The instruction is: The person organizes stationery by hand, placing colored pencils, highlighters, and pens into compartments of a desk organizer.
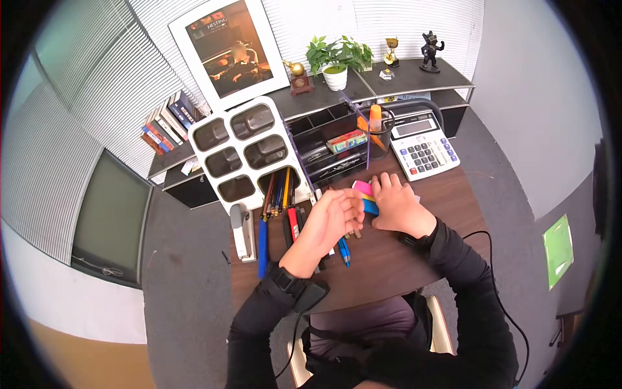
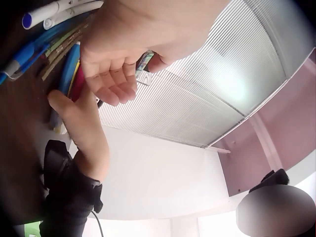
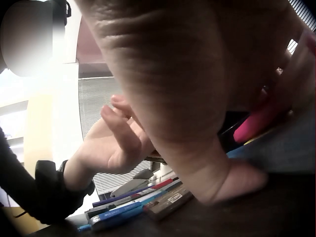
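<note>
My right hand [image 1: 398,206] lies flat on the sticky notes [image 1: 363,189]; my left hand [image 1: 330,217] hovers loosely curled just left, over the pens [image 1: 343,249].

Even indoor light, strong fisheye, close-up blur at the wrists

The head view is evenly bright, with soft shadows under the hands on the desk [image 1: 389,259], and bends into dark corners away from it. Both wrist views flare white at the window blinds [image 2: 197,94]; the right hand [image 3: 197,98] fills its view, blurred.
</note>
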`<state>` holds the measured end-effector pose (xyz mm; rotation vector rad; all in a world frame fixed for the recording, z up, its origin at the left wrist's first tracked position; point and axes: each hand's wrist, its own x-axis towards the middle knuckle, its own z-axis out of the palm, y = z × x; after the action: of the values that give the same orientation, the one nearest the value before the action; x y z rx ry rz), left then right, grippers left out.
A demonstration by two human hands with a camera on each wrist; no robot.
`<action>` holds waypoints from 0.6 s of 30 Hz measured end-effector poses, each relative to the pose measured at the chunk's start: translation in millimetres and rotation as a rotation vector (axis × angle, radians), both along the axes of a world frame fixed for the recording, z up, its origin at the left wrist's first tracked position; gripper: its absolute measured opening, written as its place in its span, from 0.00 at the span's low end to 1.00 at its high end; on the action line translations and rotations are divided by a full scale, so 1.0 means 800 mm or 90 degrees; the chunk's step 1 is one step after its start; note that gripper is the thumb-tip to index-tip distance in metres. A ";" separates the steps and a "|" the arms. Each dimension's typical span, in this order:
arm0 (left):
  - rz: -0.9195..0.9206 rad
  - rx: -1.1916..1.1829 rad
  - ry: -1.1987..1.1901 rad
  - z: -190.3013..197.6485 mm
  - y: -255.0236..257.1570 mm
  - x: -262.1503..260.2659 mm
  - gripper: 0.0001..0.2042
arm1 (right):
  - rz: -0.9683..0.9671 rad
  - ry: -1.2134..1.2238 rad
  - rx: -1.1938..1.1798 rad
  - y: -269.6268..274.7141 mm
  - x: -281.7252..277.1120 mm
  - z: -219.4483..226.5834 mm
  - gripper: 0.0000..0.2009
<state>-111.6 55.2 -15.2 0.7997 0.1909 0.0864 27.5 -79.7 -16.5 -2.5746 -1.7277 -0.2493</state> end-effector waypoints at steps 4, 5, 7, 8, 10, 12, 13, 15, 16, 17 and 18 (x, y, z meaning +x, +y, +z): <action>-0.008 0.015 -0.020 0.000 0.002 0.021 0.16 | -0.016 0.079 -0.002 0.010 0.019 -0.003 0.24; -0.010 0.016 -0.021 -0.004 0.003 0.021 0.16 | -0.004 0.089 0.020 0.010 0.023 -0.003 0.21; 0.028 0.025 -0.032 -0.011 0.004 0.022 0.15 | 0.004 0.096 0.047 0.008 0.032 -0.004 0.17; 0.026 0.027 -0.034 -0.012 0.004 0.022 0.15 | 0.009 0.115 0.056 0.008 0.037 -0.006 0.17; 0.034 0.031 -0.013 -0.017 0.003 0.014 0.13 | 0.016 0.142 0.062 0.006 0.039 -0.011 0.17; 0.034 0.044 -0.016 -0.020 0.005 0.012 0.12 | 0.010 0.168 0.076 0.003 0.039 -0.004 0.15; 0.062 0.065 -0.035 -0.020 0.004 0.012 0.12 | 0.007 0.221 0.096 0.001 0.039 0.003 0.15; 0.105 0.082 -0.069 -0.021 0.005 0.011 0.10 | 0.014 0.283 0.105 0.000 0.049 0.010 0.15; 0.104 0.083 -0.066 -0.018 0.003 0.011 0.10 | 0.019 0.344 0.116 -0.001 0.054 0.012 0.15; 0.149 0.095 -0.058 -0.014 -0.001 0.011 0.09 | 0.026 0.402 0.191 -0.002 0.056 0.017 0.17; 0.194 0.106 -0.050 -0.011 -0.002 0.011 0.08 | 0.047 0.470 0.274 -0.002 0.053 0.024 0.19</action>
<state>-103.1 53.6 -24.3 0.9271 0.2316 0.4250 70.2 -80.9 2.5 -1.9278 -1.3028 0.2747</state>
